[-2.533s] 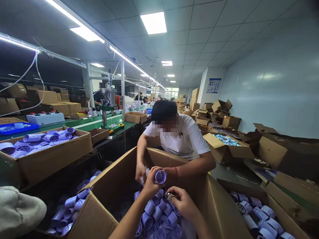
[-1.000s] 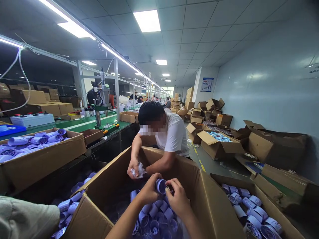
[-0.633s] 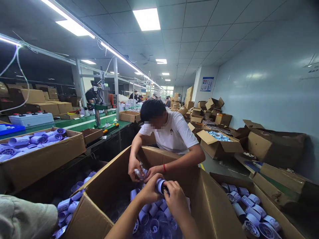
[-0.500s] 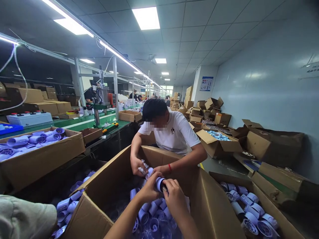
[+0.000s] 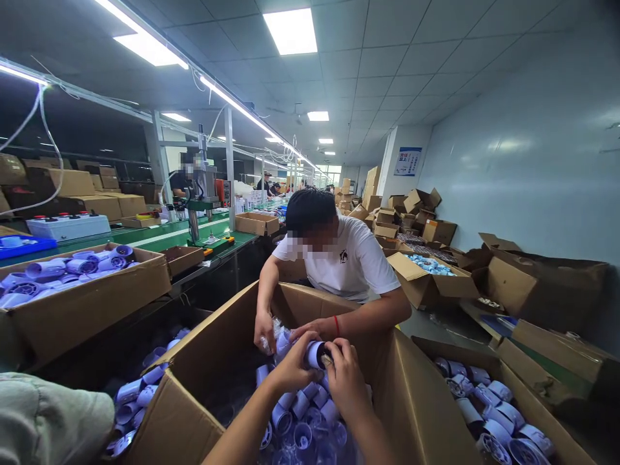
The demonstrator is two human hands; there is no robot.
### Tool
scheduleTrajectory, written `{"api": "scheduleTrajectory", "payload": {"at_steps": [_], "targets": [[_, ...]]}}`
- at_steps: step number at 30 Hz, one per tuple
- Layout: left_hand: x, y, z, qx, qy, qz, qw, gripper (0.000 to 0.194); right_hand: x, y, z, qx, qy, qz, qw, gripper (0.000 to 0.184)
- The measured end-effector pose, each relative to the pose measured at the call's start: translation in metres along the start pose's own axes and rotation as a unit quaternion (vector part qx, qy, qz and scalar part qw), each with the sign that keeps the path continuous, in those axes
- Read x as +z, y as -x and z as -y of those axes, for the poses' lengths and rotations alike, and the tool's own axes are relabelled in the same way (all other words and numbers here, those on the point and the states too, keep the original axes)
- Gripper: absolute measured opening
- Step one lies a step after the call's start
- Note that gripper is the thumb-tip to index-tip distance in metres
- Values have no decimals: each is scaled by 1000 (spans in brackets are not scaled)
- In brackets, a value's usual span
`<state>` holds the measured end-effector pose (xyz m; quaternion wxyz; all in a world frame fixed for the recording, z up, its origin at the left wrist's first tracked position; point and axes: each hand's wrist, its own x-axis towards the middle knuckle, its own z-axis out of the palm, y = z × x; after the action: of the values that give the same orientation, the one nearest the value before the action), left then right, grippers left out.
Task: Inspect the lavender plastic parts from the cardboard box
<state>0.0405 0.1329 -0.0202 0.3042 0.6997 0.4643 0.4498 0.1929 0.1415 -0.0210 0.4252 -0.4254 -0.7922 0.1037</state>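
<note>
A lilac plastic cylinder (image 5: 314,354) with a dark open end is held above the large cardboard box (image 5: 411,387). My left hand (image 5: 294,367) is wrapped round its side. At the open end, my right hand (image 5: 345,378) has its fingers closed in a pinch on something small and pale, too hidden to name. Below both hands, several similar lilac cylinders (image 5: 303,439) lie in the box among clear plastic bags. Across the box, a co-worker's hand (image 5: 264,330) grips crinkled clear plastic (image 5: 278,329), and their other hand (image 5: 314,328) lies close to my left hand.
A co-worker in a white T-shirt (image 5: 353,258) leans over the box's far side. Boxes of lilac parts stand at the left (image 5: 97,303) and right (image 5: 504,413). A green conveyor bench (image 5: 227,242) with a press (image 5: 201,187) runs along the left.
The scene has shifted slightly right in view. The co-worker's hand with the clear plastic has moved a little. My hands stay on the cylinder, its open end turned slightly more into view.
</note>
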Motion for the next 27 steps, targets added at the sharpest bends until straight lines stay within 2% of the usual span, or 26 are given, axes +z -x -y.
{"api": "scheduleTrajectory", "payload": {"at_steps": [10,17,21,27], "targets": [[-1,1,5,-1,17,11,1000,67,-1,-2,2,-8,7,33,999,39],[-3,2,1,20,20,20,999,56,-8,-3,9,-7,5,41,999,45],[-3,1,-1,10,0,22,1000,51,-14,-4,10,-4,-21,75,997,41],[-1,1,1,-9,35,51,998,55,-16,-2,8,11,-95,87,992,34]]}}
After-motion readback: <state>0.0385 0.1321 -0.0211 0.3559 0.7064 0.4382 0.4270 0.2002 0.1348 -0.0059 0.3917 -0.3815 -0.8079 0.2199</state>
